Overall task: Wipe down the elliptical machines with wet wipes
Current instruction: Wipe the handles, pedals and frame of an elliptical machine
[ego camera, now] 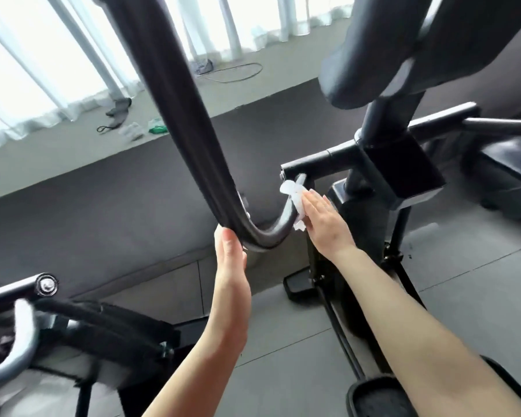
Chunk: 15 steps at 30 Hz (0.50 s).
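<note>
A black curved handlebar (175,115) of the elliptical machine sweeps down the middle of the view and bends up to a crossbar (319,162). My right hand (322,219) presses a white wet wipe (295,195) against the rising part of the bend with straight fingers. My left hand (230,254) touches the bottom of the bend from the left, fingers straight and upright. The machine's column and dark housing (403,167) stand just right of my right hand.
A second machine's bars and pedal strap (103,323) sit at the lower left. The elliptical's foot pedals (373,395) lie at the lower right. Dark mat and grey floor lie below. Loose items and a cable (241,70) lie by the curtained windows.
</note>
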Tool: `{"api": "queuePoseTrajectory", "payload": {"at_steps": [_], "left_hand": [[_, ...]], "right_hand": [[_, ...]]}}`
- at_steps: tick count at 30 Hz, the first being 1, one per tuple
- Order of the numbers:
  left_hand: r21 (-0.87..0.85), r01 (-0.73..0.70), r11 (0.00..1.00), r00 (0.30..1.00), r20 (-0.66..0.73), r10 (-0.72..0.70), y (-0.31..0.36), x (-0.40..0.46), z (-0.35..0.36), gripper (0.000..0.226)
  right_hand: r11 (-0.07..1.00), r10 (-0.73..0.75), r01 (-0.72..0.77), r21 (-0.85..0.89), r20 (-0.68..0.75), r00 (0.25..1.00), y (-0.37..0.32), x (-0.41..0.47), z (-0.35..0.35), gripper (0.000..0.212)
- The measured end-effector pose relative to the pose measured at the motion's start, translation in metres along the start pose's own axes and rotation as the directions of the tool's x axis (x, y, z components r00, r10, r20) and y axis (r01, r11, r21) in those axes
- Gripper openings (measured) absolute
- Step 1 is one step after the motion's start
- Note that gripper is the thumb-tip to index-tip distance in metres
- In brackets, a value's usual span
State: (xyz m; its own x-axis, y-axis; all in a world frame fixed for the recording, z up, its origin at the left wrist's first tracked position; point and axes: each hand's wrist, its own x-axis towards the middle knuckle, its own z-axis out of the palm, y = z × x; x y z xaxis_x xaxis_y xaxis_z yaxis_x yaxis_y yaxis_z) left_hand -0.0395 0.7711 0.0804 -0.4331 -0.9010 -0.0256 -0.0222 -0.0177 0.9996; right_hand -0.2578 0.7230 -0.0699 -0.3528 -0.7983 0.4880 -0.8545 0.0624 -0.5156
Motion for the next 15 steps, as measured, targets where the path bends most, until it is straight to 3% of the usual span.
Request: {"api": "queuePoseTrajectory", "payload": {"at_steps": [2, 4, 6, 8, 11, 15], "left_hand": [[-0.014, -0.004, 1.000, 0.999, -0.037, 0.004, -0.003, 0.001, 0.008, 0.078], [-0.036, -0.034, 0.999, 0.997, -0.066, 0.032, -0.003, 0.002, 0.015, 0.072], [-0.071, -0.057, 0.996, 0.993, -0.108, 0.049, -0.001, 0.002, 0.021, 0.059], [-0.084, -0.065, 0.994, 0.988, -0.143, 0.053, 0.003, 0.001, 0.027, 0.049], [-0.076, -0.050, 0.996, 0.986, -0.160, 0.037, 0.006, -0.002, 0.031, 0.042], [-0.074, 0.003, 0.997, 0.987, -0.159, -0.015, 0.009, -0.005, 0.029, 0.047]], "right_hand": [[0.991, 0.055, -0.063, 0.116, 0.069, 0.996, -0.002, 0.011, -0.015, 0.046], [0.933, 0.008, -0.059, 0.355, 0.143, 0.990, -0.029, 0.006, -0.026, 0.046], [0.784, -0.020, -0.108, 0.611, 0.199, 0.980, -0.065, -0.013, -0.033, 0.045], [0.642, 0.005, -0.121, 0.757, 0.155, 0.988, -0.090, -0.034, -0.029, 0.038], [0.632, 0.065, -0.109, 0.767, 0.087, 0.994, -0.089, -0.032, -0.014, 0.046], [0.743, 0.197, -0.230, 0.628, 0.123, 0.973, -0.040, 0.009, 0.004, 0.052]]}}
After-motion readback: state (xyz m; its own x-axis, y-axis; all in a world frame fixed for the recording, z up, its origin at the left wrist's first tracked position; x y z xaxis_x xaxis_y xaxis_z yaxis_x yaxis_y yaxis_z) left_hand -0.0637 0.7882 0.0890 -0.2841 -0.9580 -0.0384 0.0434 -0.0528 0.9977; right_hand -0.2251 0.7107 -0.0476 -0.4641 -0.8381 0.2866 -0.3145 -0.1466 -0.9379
